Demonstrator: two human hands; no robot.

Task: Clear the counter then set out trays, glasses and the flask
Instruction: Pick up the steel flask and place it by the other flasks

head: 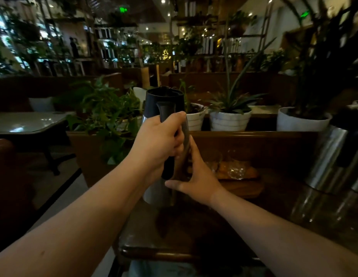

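A tall steel flask (164, 102) with a black top and black handle stands upright at the left end of the dark wooden counter (194, 226). My left hand (158, 142) is closed around the handle. My right hand (196, 176) rests flat against the lower right side of the flask's body, fingers spread. Behind the flask, a wooden tray (244, 176) holds clear glasses (234, 168), dim and hard to make out.
Two large steel urns (334, 156) stand at the counter's right. White pots with plants (230, 118) line the ledge behind. A leafy plant (106, 116) fills a planter on the left. A dining table (28, 122) lies farther left.
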